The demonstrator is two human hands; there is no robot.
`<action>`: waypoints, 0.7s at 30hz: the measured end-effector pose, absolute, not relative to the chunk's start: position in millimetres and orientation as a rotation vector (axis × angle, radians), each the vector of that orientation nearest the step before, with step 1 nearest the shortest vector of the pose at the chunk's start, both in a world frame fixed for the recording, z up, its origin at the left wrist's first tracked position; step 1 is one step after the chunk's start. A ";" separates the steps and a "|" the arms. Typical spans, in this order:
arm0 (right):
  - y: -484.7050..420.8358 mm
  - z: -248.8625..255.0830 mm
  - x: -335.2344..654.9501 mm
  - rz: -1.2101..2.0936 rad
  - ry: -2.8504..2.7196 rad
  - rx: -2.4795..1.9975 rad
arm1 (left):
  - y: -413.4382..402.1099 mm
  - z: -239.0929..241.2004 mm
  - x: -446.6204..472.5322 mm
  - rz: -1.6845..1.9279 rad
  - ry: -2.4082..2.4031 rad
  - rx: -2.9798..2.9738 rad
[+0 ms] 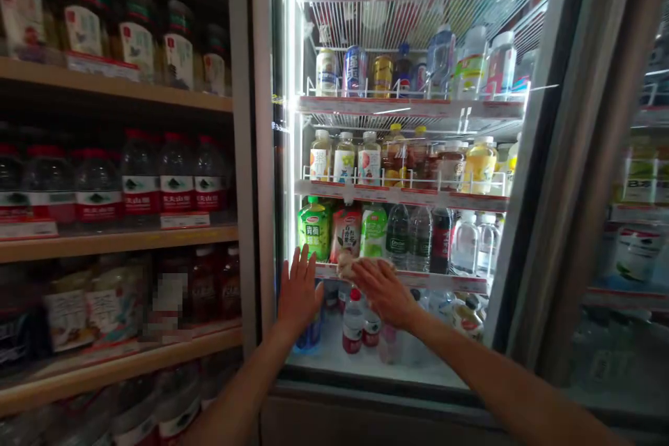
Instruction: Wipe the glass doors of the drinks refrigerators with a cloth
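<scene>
A lit drinks fridge with a glass door (387, 376) fills the middle of the head view. My left hand (299, 296) is raised at the door's left side, fingers stretched and apart, palm toward the glass; it appears to rest on the pane. Under my right hand (384, 289) is a pale, crumpled cloth (345, 265), held against the glass in front of the lower shelf. The fingers lie over the cloth and hide most of it. Behind the hands show a green bottle (313, 230), a red-labelled bottle (345, 230) and several clear bottles.
On the left, wooden shelves (115, 240) hold water bottles with red caps (175, 171), large jars (136, 35) and bags (112, 303). A metal frame post (251, 153) stands between them and the fridge. Another glass-fronted section (627, 258) with drinks is at the right.
</scene>
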State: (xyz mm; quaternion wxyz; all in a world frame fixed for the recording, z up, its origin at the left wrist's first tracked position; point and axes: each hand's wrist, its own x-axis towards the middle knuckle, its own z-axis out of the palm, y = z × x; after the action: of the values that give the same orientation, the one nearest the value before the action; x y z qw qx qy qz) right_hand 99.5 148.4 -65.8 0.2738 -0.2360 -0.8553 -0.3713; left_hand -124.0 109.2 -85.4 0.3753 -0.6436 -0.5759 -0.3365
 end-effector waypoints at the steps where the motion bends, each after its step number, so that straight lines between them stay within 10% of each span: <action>1: 148.3 -57.1 91.5 -0.962 -2.232 -0.691 | 107.5 -83.7 -127.6 -0.866 -1.493 -1.631; 21: 158.4 -8.6 41.8 -0.947 -2.325 -0.555 | 101.3 -57.8 -158.0 -0.939 -1.682 -1.648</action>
State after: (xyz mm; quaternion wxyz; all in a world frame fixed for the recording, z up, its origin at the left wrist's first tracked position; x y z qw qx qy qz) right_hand 41.8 158.4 -8.6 0.2816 -0.2071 -0.8677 -0.3536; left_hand -158.0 101.3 -57.8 0.2986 -0.6205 -0.6331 -0.3535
